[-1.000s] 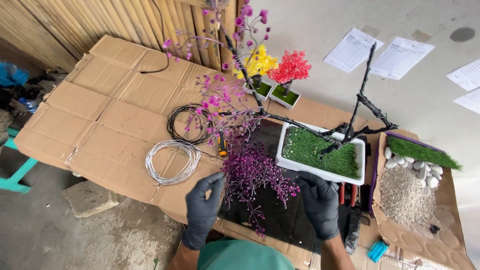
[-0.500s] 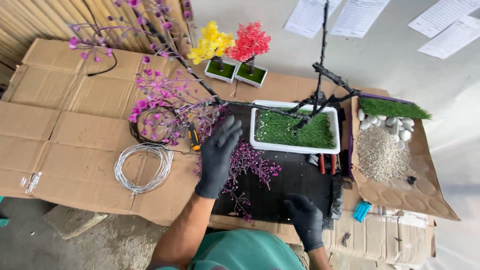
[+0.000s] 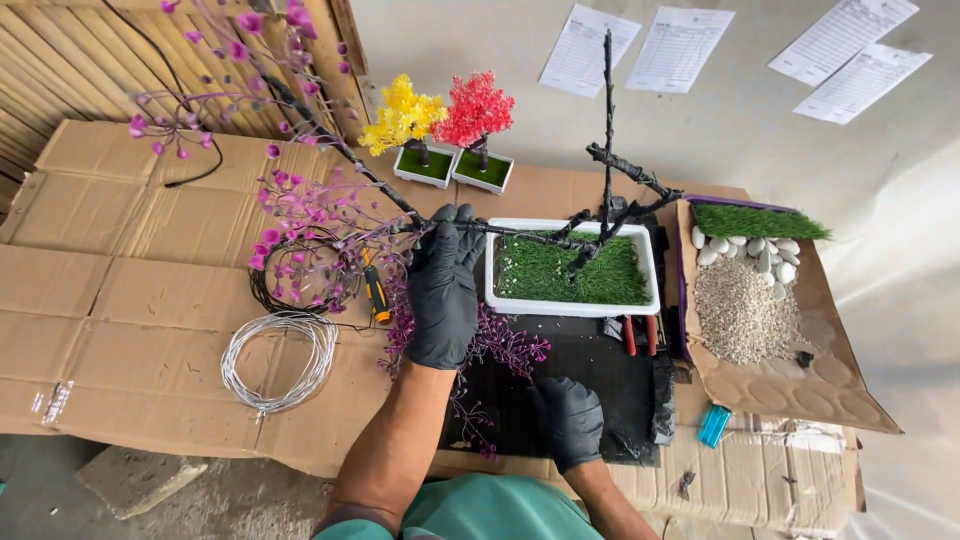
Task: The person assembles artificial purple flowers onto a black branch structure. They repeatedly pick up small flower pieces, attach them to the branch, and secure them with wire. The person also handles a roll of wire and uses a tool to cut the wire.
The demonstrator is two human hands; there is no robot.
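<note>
Head view: my gloved left hand (image 3: 443, 285) grips the dark wire branch (image 3: 520, 232) of the model tree.

From the head camera, my left fingers (image 3: 462, 225) are clenched round that branch where it leaves the white tray (image 3: 570, 305) of green turf and runs out to the purple blossom sprays (image 3: 310, 215). My right hand (image 3: 570, 420) rests on the black mat (image 3: 600, 365) near my body, fingers curled; whether it holds anything I cannot tell. A coil of silver wire (image 3: 278, 360) lies on the cardboard (image 3: 120, 300), well apart. I judge the risk to be leverage: the long blossom-heavy branch could tip the light tray or bend at the trunk (image 3: 607, 130) if I pull sideways, and the small yellow tree (image 3: 402, 112) and red tree (image 3: 476, 108) stand just behind it.
</note>
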